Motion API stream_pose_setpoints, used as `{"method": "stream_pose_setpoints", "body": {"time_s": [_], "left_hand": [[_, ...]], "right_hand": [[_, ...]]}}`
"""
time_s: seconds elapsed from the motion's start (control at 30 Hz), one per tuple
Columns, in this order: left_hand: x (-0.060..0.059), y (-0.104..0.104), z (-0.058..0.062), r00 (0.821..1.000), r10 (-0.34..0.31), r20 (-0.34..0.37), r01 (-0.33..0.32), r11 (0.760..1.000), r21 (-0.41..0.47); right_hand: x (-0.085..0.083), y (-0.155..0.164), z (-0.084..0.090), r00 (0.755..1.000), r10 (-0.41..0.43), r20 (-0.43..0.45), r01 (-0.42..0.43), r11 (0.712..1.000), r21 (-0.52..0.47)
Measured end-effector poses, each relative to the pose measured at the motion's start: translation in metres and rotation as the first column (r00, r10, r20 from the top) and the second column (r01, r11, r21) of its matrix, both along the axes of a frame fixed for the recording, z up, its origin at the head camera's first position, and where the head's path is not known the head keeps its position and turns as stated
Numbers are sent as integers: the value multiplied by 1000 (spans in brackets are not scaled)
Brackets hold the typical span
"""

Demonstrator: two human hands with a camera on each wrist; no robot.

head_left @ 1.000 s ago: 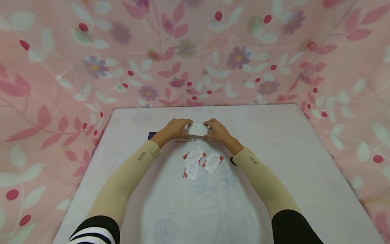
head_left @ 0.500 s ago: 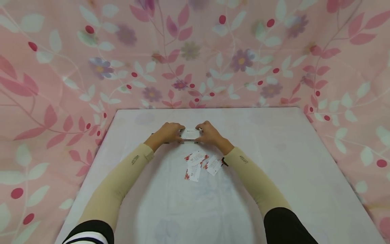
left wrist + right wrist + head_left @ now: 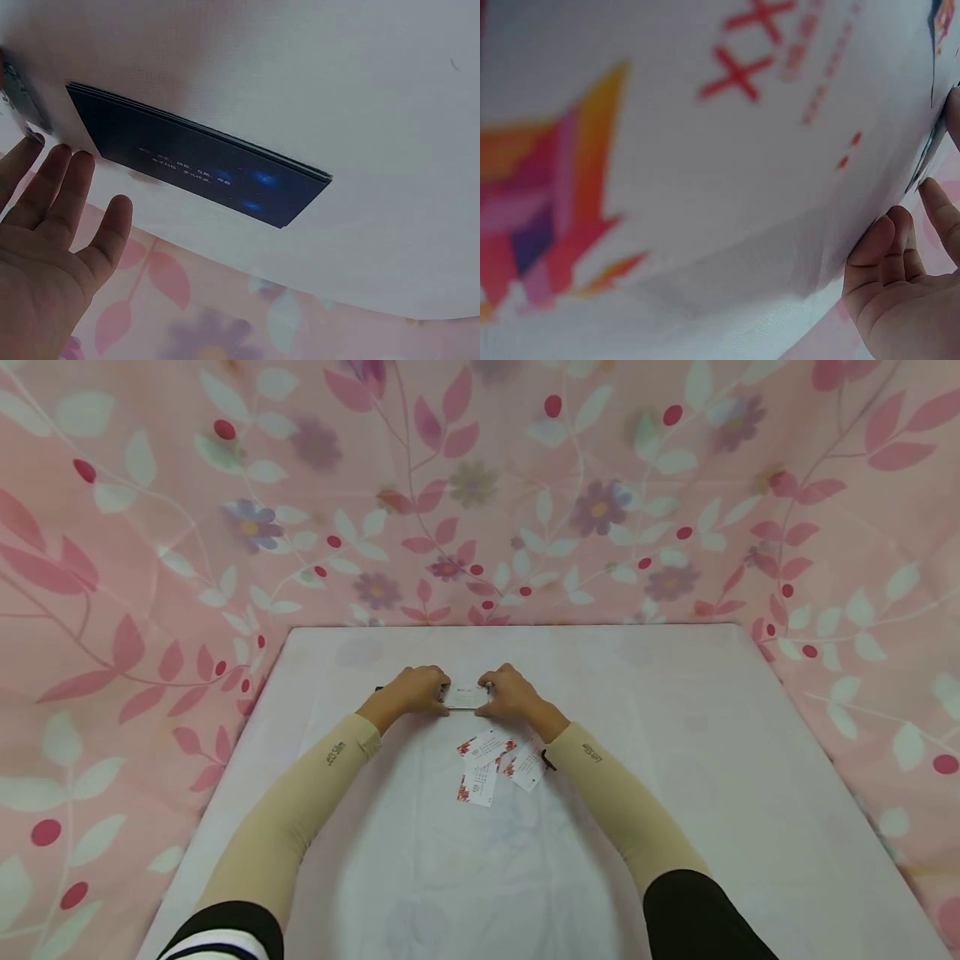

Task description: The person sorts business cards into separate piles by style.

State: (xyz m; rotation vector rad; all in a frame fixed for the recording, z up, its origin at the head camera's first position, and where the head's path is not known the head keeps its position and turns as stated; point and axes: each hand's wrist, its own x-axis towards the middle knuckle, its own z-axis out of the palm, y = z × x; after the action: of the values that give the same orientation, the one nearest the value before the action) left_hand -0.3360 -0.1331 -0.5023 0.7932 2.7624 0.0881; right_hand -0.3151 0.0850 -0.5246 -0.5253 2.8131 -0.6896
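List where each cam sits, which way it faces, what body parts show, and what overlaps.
Head: high, facing forward-down at the table; both hands and sleeves show, left hand and right hand gripping a card stack.
Left wrist: low, facing dark cards; fingers show.
Right wrist: close against a printed card; fingers show.
Shared: table.

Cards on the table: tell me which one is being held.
The white card farthest from the person, pinched between left hand and right hand; the loose cards lie untouched.

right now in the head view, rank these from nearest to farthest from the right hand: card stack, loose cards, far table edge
1. Card stack, held at the right hand, on its left.
2. Loose cards, just below the wrist.
3. Far table edge, beyond the hands.
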Motion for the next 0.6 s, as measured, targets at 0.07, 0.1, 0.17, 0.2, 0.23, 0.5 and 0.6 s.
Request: {"method": "stream_pose_setpoints", "body": {"time_s": [0.07, 0.1, 0.17, 0.2, 0.23, 0.5, 0.6], "left_hand": [[0, -1, 1, 1000, 0, 7, 0, 1000, 8], [0, -1, 2, 1000, -3, 9, 3, 1000, 11], [0, -1, 3, 1000, -9, 13, 9, 1000, 16], [1, -1, 4, 1000, -10, 18, 9, 1000, 21], [0, -1, 5, 1000, -9, 23, 8, 1000, 25], [-1, -3, 4, 996, 31, 83, -38, 996, 78], [-2, -4, 1, 995, 31, 93, -39, 995, 87]], "right_hand": [[1, -1, 1, 1000, -7, 7, 7, 1000, -10], [1, -1, 1, 1000, -10, 10, 10, 1000, -14], [1, 0, 1, 1000, -13, 8, 13, 1000, -21], [1, 1, 2, 1000, -13, 7, 13, 1000, -24], [1, 1, 2, 1000, -12, 5, 12, 1000, -28], [0, 2, 0, 1000, 2, 7, -1, 999, -48], [0, 2, -1, 1000, -2, 15, 3, 999, -53]]}}
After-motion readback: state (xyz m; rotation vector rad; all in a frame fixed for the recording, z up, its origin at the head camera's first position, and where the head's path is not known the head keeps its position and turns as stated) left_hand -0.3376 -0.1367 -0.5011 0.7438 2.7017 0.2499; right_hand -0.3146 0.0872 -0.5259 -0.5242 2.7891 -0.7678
